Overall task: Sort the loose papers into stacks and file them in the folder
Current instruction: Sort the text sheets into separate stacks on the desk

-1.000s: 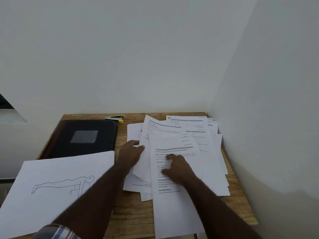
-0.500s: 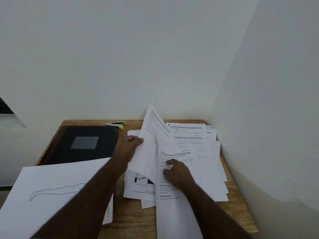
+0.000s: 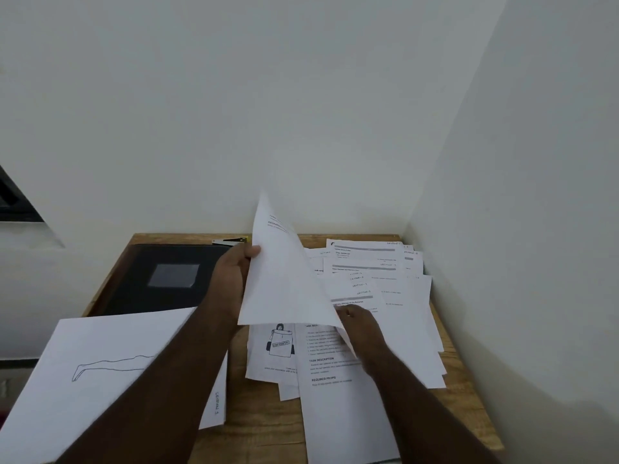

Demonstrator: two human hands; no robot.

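**Left hand lifts one sheet off the loose pile; right hand flat on the sheets below**

We take the black folder (image 3: 164,279) as our landmark. It lies closed at the back left of the wooden table (image 3: 261,420), a grey label patch on its cover.

Just right of the folder, the left hand (image 3: 231,283) grips a lifted sheet (image 3: 284,279) by its left edge, thumb on the near face, fingers behind. The sheet stands nearly upright, curling, its top corner rising above the table's back edge; printed lines show near that corner.

Further right of the folder spreads the loose pile of papers (image 3: 378,279), fanned and overlapping up to the right wall. Several carry grey header bars and small handwritten notes, too small to read.

The right hand (image 3: 361,329) rests on this pile, fingers laid out over a printed page; the lifted sheet's lower edge hides part of them. Below it, a long page (image 3: 338,413) headed "TASK DESCRIPTION" reaches the table's near edge. Beside that lies a page with a cartoon figure (image 3: 278,343) holding a sign.

In front of the folder, a line-drawing sheet (image 3: 100,370) overhangs the table's left edge, partly under the left forearm.

Behind the folder's right corner sits a small stapler-like item (image 3: 231,241), black with a yellow tip.
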